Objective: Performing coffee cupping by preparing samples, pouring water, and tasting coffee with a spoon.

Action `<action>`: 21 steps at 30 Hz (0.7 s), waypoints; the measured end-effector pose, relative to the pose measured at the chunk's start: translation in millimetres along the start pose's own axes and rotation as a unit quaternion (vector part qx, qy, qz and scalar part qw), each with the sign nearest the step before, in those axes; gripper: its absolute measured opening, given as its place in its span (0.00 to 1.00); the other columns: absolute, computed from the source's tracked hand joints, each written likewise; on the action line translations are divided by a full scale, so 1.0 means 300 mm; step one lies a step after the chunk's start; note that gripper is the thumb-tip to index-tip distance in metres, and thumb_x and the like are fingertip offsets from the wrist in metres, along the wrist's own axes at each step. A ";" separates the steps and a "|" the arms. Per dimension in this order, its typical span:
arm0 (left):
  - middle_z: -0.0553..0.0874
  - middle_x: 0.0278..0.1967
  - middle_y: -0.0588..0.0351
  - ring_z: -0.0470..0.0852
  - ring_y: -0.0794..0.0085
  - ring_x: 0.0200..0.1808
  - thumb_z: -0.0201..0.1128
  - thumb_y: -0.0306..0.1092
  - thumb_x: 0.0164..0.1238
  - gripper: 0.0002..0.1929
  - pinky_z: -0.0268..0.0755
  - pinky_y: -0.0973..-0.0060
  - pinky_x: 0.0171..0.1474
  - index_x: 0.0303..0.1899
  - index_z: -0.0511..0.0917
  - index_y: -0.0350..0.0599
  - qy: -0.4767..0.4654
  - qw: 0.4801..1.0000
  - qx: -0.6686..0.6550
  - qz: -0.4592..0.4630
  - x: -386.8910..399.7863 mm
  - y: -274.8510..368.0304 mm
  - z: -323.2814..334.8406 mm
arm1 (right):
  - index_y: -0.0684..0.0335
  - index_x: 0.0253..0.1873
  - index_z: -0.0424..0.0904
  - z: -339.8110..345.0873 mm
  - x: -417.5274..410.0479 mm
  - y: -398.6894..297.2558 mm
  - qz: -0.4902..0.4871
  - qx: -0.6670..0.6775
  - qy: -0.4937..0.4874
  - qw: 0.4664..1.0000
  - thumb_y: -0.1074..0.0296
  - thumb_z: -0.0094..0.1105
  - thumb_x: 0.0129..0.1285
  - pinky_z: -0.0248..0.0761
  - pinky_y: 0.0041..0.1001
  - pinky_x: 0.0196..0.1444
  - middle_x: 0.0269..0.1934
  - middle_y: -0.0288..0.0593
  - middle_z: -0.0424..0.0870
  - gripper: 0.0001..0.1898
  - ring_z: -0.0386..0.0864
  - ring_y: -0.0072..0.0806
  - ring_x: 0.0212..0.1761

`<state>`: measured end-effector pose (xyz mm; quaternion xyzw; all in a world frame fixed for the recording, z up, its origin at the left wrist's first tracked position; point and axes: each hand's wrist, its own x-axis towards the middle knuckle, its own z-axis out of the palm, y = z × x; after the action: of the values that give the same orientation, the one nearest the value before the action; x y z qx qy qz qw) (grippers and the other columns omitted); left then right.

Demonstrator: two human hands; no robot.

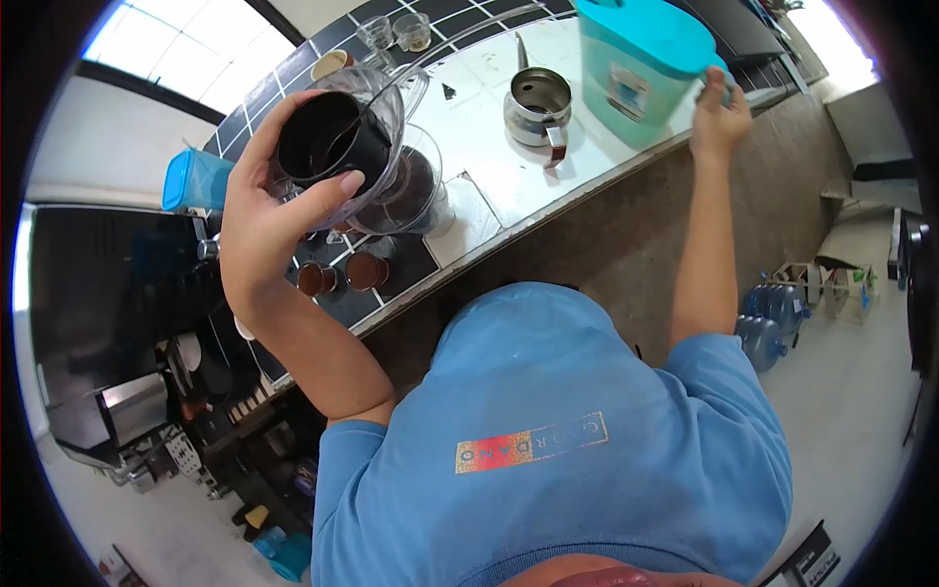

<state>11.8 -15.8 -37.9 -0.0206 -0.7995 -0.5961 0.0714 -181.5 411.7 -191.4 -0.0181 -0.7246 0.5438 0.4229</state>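
Note:
My left hand (pixel 253 213) grips a black cylindrical cup (pixel 304 139) tilted with its mouth towards me, the thumb over its near side. Around the cup shows a clear plastic vessel (pixel 392 136); whether my fingers also hold it I cannot tell. A long thin metal handle (pixel 462 37) runs from the cup's mouth to the upper right. Below stands a clear container (pixel 436 172) with dark contents. On the right, my right hand (pixel 722 121) is closed around the handle of a translucent pitcher (pixel 609 81) with a turquoise lid (pixel 645 33).
A small stainless steel pot (pixel 539 125) sits on the white countertop (pixel 469 95). Two glasses (pixel 367 271) of brown liquid stand at the near left. Clear glasses (pixel 412 33) are at the back. A blue-lidded container (pixel 194 180) and large water bottles (pixel 763 341) flank the scene.

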 end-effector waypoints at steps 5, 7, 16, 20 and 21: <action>0.86 0.51 0.53 0.84 0.70 0.54 0.75 0.25 0.45 0.36 0.72 0.75 0.61 0.63 0.77 0.37 0.001 0.999 -0.001 0.034 0.016 -0.020 0.013 | 0.68 0.44 0.86 -0.196 0.066 -0.111 0.018 -0.002 -0.079 0.997 0.43 0.69 0.67 0.71 0.21 0.38 0.33 0.35 0.84 0.26 0.78 0.17 0.35; 0.86 0.51 0.52 0.84 0.68 0.54 0.76 0.27 0.44 0.36 0.72 0.75 0.61 0.63 0.78 0.39 0.019 0.999 0.013 0.025 -0.010 0.003 0.007 | 0.68 0.44 0.86 -0.235 0.099 -0.153 0.030 0.005 -0.125 0.992 0.43 0.69 0.67 0.71 0.21 0.39 0.33 0.35 0.84 0.26 0.78 0.18 0.36; 0.86 0.51 0.52 0.84 0.66 0.55 0.77 0.31 0.42 0.37 0.72 0.73 0.62 0.63 0.79 0.42 0.025 0.999 0.024 0.034 -0.004 -0.025 0.001 | 0.66 0.44 0.86 -0.246 0.068 -0.365 -0.055 -0.121 -0.236 0.963 0.43 0.71 0.64 0.71 0.22 0.41 0.34 0.34 0.86 0.25 0.78 0.18 0.36; 0.86 0.51 0.52 0.84 0.65 0.55 0.77 0.32 0.42 0.37 0.72 0.73 0.62 0.63 0.79 0.43 0.028 0.999 0.013 0.045 -0.003 -0.033 0.007 | 0.65 0.41 0.86 -0.222 0.060 -0.426 -0.073 -0.162 -0.289 0.941 0.43 0.74 0.60 0.71 0.22 0.38 0.31 0.33 0.85 0.26 0.77 0.17 0.33; 0.86 0.51 0.52 0.84 0.65 0.55 0.77 0.33 0.42 0.37 0.72 0.73 0.61 0.62 0.79 0.44 0.030 0.998 0.021 0.041 -0.006 -0.031 0.005 | 0.65 0.41 0.86 -0.213 0.056 -0.445 -0.074 -0.161 -0.291 0.940 0.43 0.74 0.60 0.71 0.22 0.38 0.31 0.33 0.85 0.26 0.77 0.17 0.33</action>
<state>12.3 -16.9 -47.4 -0.0345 -0.8078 -0.5761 0.1200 -94.1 414.9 -71.0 0.1266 -0.8931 0.3690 0.2241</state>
